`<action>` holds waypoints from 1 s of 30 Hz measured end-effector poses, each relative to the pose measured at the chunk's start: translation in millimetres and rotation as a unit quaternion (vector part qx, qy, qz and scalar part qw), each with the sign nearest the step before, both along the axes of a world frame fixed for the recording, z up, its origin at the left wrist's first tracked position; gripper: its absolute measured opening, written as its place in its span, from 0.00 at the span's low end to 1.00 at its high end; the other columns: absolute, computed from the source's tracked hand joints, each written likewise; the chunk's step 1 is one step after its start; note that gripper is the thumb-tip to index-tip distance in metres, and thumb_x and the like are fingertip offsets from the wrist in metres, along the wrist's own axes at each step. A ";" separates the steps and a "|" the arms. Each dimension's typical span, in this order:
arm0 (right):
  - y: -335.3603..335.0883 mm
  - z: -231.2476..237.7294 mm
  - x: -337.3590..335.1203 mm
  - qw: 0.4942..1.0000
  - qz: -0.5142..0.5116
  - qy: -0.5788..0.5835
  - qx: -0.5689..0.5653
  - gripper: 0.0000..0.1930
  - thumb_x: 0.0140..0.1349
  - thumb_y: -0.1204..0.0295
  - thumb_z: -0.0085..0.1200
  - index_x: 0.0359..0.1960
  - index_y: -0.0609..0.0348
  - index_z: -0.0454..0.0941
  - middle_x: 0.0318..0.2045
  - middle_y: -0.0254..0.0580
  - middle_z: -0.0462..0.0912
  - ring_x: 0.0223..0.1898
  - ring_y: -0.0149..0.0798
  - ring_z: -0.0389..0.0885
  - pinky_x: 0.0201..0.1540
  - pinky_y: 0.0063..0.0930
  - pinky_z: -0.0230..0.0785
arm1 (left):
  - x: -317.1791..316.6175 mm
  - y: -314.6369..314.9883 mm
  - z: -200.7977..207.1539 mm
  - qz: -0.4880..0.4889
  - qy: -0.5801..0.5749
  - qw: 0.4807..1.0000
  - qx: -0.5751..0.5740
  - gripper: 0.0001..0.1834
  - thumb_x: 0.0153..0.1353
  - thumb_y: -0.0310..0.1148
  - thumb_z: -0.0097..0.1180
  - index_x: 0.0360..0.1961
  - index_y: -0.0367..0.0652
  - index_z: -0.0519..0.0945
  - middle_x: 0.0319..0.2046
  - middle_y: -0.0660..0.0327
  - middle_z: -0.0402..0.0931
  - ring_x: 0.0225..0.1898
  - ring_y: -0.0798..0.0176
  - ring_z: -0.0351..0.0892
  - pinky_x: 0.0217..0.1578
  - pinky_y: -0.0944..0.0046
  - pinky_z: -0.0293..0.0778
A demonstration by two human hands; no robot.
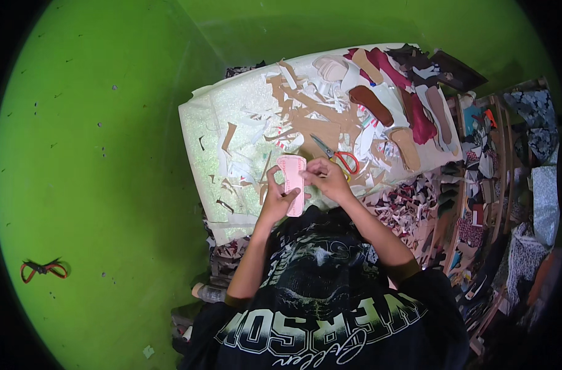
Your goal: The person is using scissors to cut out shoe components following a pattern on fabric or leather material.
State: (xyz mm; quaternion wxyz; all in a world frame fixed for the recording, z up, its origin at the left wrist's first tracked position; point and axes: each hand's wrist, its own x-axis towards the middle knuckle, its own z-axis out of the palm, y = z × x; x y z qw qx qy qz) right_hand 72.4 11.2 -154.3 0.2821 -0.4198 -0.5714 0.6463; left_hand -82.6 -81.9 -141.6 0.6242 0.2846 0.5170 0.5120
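A pale pink insole-shaped piece [291,176] with red marks along its edges stands lengthwise in front of my chest, over the near edge of the table. My left hand [277,201] grips it from the left, thumb across its lower front. At its upper right edge, the fingers of my right hand [326,179] are pinched together against the piece; whether they hold something small there is hard to make out. Just beyond my right hand lies a pair of scissors [347,161] with orange handles, blades spread, on brown and white offcuts.
Brown and white scraps [305,105] cover much of the table [210,154]. Insole shapes, among them a dark brown one [371,105] and a tan one [406,149], lie at the right. Shelves [487,179] stuffed with material stand farther right; a green wall [102,160] rises at left.
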 end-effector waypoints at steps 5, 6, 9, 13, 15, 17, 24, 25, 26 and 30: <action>-13.7 -6.8 -6.2 0.999 0.019 -0.027 -0.039 0.11 0.56 0.73 0.68 0.36 0.65 0.79 0.28 0.39 0.85 0.29 0.26 0.80 0.35 0.23 0.71 | -6.7 -12.7 -1.0 -0.009 -0.029 0.999 -0.017 0.36 0.66 0.17 0.50 0.67 0.44 0.43 0.50 0.41 0.77 0.41 0.48 0.86 0.40 0.60 0.83; -16.3 -5.7 -7.7 0.999 0.018 -0.029 -0.040 0.11 0.56 0.73 0.68 0.36 0.65 0.79 0.28 0.39 0.85 0.29 0.26 0.80 0.35 0.23 0.71 | -7.7 -14.6 -0.4 0.005 -0.044 0.999 -0.030 0.34 0.68 0.20 0.50 0.68 0.43 0.45 0.51 0.42 0.77 0.42 0.48 0.86 0.41 0.60 0.83; -22.1 -1.8 -10.8 0.999 0.004 -0.032 -0.030 0.11 0.59 0.76 0.64 0.41 0.67 0.79 0.30 0.40 0.86 0.32 0.27 0.81 0.38 0.24 0.72 | -18.7 -21.0 2.9 0.033 -0.240 0.965 -0.105 0.27 0.73 0.29 0.46 0.68 0.38 0.53 0.52 0.46 0.76 0.44 0.49 0.85 0.42 0.61 0.83; -18.1 -3.6 -13.6 1.000 0.001 -0.009 -0.020 0.14 0.62 0.77 0.60 0.49 0.67 0.78 0.36 0.43 0.87 0.37 0.30 0.82 0.43 0.25 0.72 | -22.4 -35.6 -25.4 0.066 -0.186 0.974 -0.111 0.20 0.76 0.35 0.39 0.63 0.34 0.64 0.53 0.47 0.77 0.51 0.50 0.82 0.48 0.58 0.80; -6.1 -9.3 -10.7 0.999 -0.033 0.009 -0.025 0.16 0.62 0.77 0.60 0.51 0.66 0.77 0.38 0.44 0.86 0.38 0.31 0.82 0.45 0.26 0.72 | -26.9 -36.8 -21.5 0.071 -0.184 0.977 -0.087 0.20 0.76 0.35 0.37 0.62 0.34 0.65 0.54 0.47 0.77 0.52 0.50 0.81 0.50 0.57 0.79; 11.2 -13.1 -0.9 1.000 -0.014 0.010 -0.006 0.20 0.61 0.77 0.61 0.55 0.67 0.75 0.40 0.45 0.85 0.39 0.33 0.83 0.46 0.27 0.73 | -32.2 -37.4 -9.9 0.075 -0.180 0.979 -0.062 0.20 0.77 0.36 0.36 0.62 0.34 0.67 0.55 0.46 0.76 0.53 0.50 0.80 0.52 0.55 0.78; 11.3 -4.0 21.9 0.993 0.015 -0.077 0.092 0.18 0.61 0.70 0.63 0.50 0.64 0.76 0.37 0.37 0.82 0.40 0.33 0.81 0.46 0.28 0.73 | -22.2 -30.6 15.2 0.078 -0.185 0.977 -0.075 0.22 0.77 0.37 0.36 0.64 0.34 0.65 0.57 0.42 0.74 0.54 0.46 0.78 0.56 0.52 0.74; 4.9 16.0 18.6 0.992 0.038 -0.092 0.072 0.17 0.60 0.70 0.65 0.47 0.64 0.76 0.35 0.36 0.82 0.38 0.32 0.80 0.45 0.26 0.73 | -15.9 -27.4 21.2 0.075 -0.194 0.975 -0.074 0.22 0.76 0.37 0.37 0.63 0.33 0.66 0.57 0.43 0.74 0.54 0.48 0.78 0.57 0.53 0.73; -2.6 36.7 13.3 0.991 0.060 -0.108 0.052 0.16 0.59 0.70 0.66 0.43 0.64 0.76 0.33 0.36 0.82 0.36 0.30 0.80 0.43 0.25 0.72 | -8.4 -23.7 22.9 0.070 -0.202 0.974 -0.074 0.21 0.76 0.37 0.38 0.62 0.32 0.67 0.56 0.44 0.75 0.55 0.51 0.78 0.58 0.54 0.72; -12.6 35.9 35.5 0.988 0.114 -0.104 -0.011 0.15 0.56 0.69 0.69 0.36 0.65 0.76 0.29 0.37 0.82 0.32 0.29 0.79 0.39 0.25 0.72 | 39.2 -3.1 18.5 0.162 -0.177 0.971 -0.021 0.14 0.73 0.38 0.49 0.45 0.36 0.79 0.41 0.63 0.79 0.44 0.73 0.76 0.48 0.70 0.71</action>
